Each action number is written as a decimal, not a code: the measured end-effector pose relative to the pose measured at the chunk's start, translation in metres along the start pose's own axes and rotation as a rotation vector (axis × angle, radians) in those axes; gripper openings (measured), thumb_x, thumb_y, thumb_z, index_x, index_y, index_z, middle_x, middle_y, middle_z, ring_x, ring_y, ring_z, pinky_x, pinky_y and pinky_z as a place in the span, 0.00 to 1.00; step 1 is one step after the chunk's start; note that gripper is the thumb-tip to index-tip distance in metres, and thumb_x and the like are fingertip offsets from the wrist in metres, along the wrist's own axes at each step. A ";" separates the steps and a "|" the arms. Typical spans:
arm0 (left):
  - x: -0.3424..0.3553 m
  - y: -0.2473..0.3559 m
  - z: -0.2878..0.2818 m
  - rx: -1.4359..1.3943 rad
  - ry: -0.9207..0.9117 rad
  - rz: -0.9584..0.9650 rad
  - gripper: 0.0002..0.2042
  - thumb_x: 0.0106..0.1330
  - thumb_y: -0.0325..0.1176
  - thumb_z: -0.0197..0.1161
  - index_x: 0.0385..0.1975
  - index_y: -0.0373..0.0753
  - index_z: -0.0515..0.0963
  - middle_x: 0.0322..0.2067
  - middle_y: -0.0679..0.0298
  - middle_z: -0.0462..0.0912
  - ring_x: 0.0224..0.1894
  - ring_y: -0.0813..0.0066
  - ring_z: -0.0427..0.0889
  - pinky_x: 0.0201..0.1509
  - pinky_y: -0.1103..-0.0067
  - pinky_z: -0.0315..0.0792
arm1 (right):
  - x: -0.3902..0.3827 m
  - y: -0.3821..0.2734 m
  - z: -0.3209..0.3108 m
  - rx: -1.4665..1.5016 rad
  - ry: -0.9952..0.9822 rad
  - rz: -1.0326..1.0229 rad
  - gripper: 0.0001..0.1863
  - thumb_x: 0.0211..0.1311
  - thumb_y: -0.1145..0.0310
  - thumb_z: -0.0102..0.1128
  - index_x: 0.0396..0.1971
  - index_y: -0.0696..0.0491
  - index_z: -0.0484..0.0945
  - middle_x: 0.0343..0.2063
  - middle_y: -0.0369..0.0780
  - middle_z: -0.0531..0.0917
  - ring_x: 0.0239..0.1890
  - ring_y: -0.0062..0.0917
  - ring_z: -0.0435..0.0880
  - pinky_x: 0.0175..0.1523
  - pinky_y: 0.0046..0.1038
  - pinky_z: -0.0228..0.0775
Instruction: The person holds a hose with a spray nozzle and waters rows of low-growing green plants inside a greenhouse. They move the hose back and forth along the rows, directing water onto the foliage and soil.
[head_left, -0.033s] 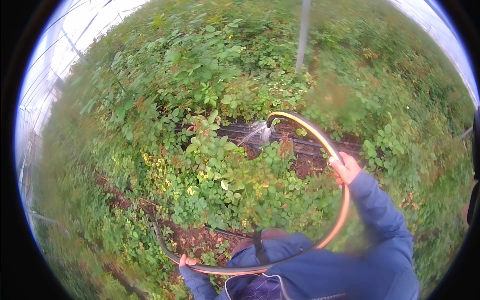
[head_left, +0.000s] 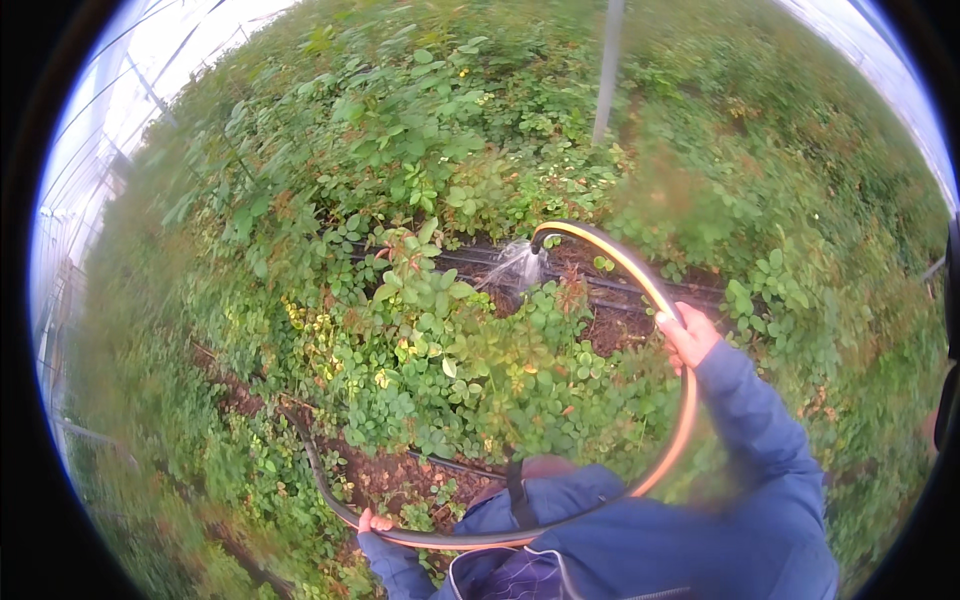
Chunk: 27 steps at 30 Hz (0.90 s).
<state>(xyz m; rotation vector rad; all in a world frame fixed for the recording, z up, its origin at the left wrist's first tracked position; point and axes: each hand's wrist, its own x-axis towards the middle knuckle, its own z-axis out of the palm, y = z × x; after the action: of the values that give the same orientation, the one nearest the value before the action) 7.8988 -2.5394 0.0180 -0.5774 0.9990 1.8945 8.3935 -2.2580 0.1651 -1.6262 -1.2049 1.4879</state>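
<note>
A black hose with an orange stripe (head_left: 686, 415) curves in a wide loop in front of my body. My right hand (head_left: 692, 338) is closed around its upper part, out over the plants. Water (head_left: 522, 268) pours from the downturned hose end (head_left: 540, 242) and splashes onto soil between the leafy rows. Lower left, my left hand (head_left: 374, 521) grips the same hose near my waist. From there the hose runs up and left along the ground into the foliage. Both arms are in blue sleeves.
Dense leafy bushes (head_left: 400, 130) spread on all sides. Thin black pipes (head_left: 465, 258) lie along the soil where the water lands. A grey metal post (head_left: 607, 80) stands beyond. Brown soil (head_left: 400, 478) shows by my left hand. Greenhouse framing (head_left: 120, 90) is at upper left.
</note>
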 end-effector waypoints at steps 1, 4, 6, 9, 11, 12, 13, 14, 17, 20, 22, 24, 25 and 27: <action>-0.007 0.000 -0.010 -0.021 -0.015 -0.014 0.15 0.63 0.34 0.55 0.14 0.45 0.61 0.11 0.75 0.60 0.12 0.84 0.60 0.15 0.85 0.63 | 0.000 0.004 0.004 0.035 -0.012 -0.011 0.18 0.64 0.59 0.51 0.44 0.58 0.63 0.13 0.31 0.64 0.09 0.15 0.63 0.12 0.21 0.61; -0.019 0.004 -0.056 -0.045 0.042 0.095 0.16 0.65 0.34 0.53 0.15 0.45 0.60 0.11 0.74 0.61 0.11 0.83 0.59 0.14 0.84 0.62 | 0.009 0.016 0.027 0.059 -0.102 -0.042 0.17 0.64 0.59 0.51 0.44 0.55 0.64 0.11 0.31 0.63 0.08 0.14 0.62 0.12 0.21 0.59; -0.038 0.002 -0.074 -0.064 0.057 0.160 0.15 0.66 0.33 0.52 0.16 0.45 0.60 0.11 0.74 0.60 0.11 0.83 0.58 0.13 0.85 0.62 | 0.013 0.018 0.042 0.094 -0.167 -0.062 0.16 0.64 0.59 0.52 0.45 0.53 0.66 0.11 0.31 0.64 0.08 0.15 0.61 0.12 0.21 0.58; -0.065 -0.003 -0.096 -0.128 0.094 0.172 0.15 0.66 0.33 0.51 0.16 0.45 0.59 0.11 0.74 0.58 0.11 0.84 0.57 0.12 0.85 0.61 | 0.019 0.017 0.056 0.080 -0.213 -0.094 0.17 0.64 0.59 0.51 0.45 0.53 0.65 0.12 0.31 0.64 0.09 0.14 0.62 0.13 0.22 0.59; -0.086 -0.013 -0.105 -0.161 0.079 0.201 0.15 0.66 0.32 0.51 0.16 0.45 0.58 0.11 0.75 0.58 0.11 0.84 0.57 0.13 0.86 0.61 | 0.020 0.017 0.060 0.101 -0.252 -0.106 0.17 0.63 0.58 0.52 0.44 0.53 0.66 0.13 0.32 0.66 0.10 0.15 0.63 0.14 0.21 0.60; -0.095 -0.017 -0.109 -0.173 0.071 0.218 0.16 0.66 0.32 0.51 0.16 0.45 0.58 0.11 0.75 0.58 0.11 0.84 0.57 0.13 0.86 0.61 | 0.019 0.018 0.061 0.078 -0.253 -0.115 0.17 0.63 0.57 0.52 0.44 0.52 0.66 0.14 0.32 0.66 0.10 0.15 0.64 0.14 0.21 0.60; -0.101 -0.022 -0.118 -0.167 0.071 0.228 0.16 0.66 0.32 0.51 0.16 0.45 0.58 0.11 0.75 0.58 0.11 0.84 0.56 0.13 0.86 0.61 | 0.016 0.019 0.059 0.050 -0.245 -0.119 0.17 0.63 0.56 0.53 0.44 0.52 0.66 0.14 0.32 0.67 0.10 0.15 0.64 0.14 0.21 0.60; -0.106 -0.027 -0.126 -0.159 0.070 0.237 0.16 0.66 0.32 0.52 0.16 0.45 0.58 0.11 0.75 0.58 0.11 0.84 0.56 0.13 0.86 0.61 | 0.011 0.020 0.056 0.016 -0.234 -0.132 0.18 0.62 0.54 0.53 0.44 0.52 0.66 0.15 0.33 0.67 0.10 0.15 0.65 0.14 0.21 0.60; -0.120 -0.041 -0.149 -0.145 0.056 0.230 0.16 0.66 0.32 0.52 0.16 0.45 0.58 0.11 0.75 0.58 0.11 0.85 0.56 0.14 0.86 0.61 | -0.014 0.020 0.041 -0.067 -0.180 -0.130 0.20 0.61 0.52 0.53 0.44 0.52 0.67 0.15 0.33 0.67 0.11 0.15 0.65 0.15 0.21 0.60; -0.140 -0.054 -0.159 -0.137 0.068 0.215 0.15 0.65 0.32 0.53 0.16 0.45 0.59 0.11 0.75 0.58 0.11 0.86 0.56 0.13 0.87 0.61 | -0.040 0.023 0.021 -0.148 -0.142 -0.130 0.22 0.62 0.53 0.53 0.45 0.54 0.67 0.15 0.33 0.67 0.10 0.15 0.65 0.14 0.21 0.61; -0.146 -0.060 -0.168 -0.130 0.054 0.178 0.15 0.65 0.32 0.53 0.16 0.45 0.59 0.12 0.75 0.58 0.11 0.86 0.56 0.13 0.87 0.61 | -0.054 0.024 0.005 -0.205 -0.130 -0.141 0.21 0.62 0.54 0.53 0.45 0.56 0.67 0.15 0.34 0.68 0.10 0.16 0.66 0.14 0.21 0.62; -0.153 -0.066 -0.175 -0.136 0.042 0.097 0.18 0.65 0.33 0.53 0.13 0.46 0.58 0.09 0.74 0.60 0.10 0.83 0.58 0.14 0.85 0.64 | -0.072 0.028 -0.012 -0.216 -0.109 -0.134 0.21 0.62 0.54 0.53 0.45 0.56 0.67 0.15 0.34 0.68 0.10 0.16 0.66 0.14 0.21 0.62; -0.155 -0.068 -0.181 -0.145 0.023 0.074 0.18 0.66 0.34 0.53 0.13 0.46 0.59 0.09 0.74 0.60 0.10 0.83 0.58 0.15 0.84 0.64 | -0.078 0.029 -0.019 -0.218 -0.103 -0.137 0.21 0.62 0.55 0.53 0.45 0.56 0.67 0.15 0.34 0.68 0.10 0.16 0.66 0.14 0.21 0.62; -0.154 -0.076 -0.196 -0.161 -0.013 0.027 0.18 0.66 0.35 0.53 0.13 0.46 0.59 0.09 0.74 0.61 0.10 0.82 0.58 0.15 0.83 0.64 | -0.089 0.033 -0.033 -0.223 -0.080 -0.135 0.21 0.62 0.55 0.53 0.45 0.56 0.67 0.14 0.33 0.67 0.10 0.16 0.65 0.14 0.21 0.61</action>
<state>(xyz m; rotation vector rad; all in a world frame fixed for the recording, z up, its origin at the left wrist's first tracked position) 8.0401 -2.7556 -0.0138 -0.6461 0.8544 2.0131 8.4375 -2.3476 0.1781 -1.6025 -1.5411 1.3856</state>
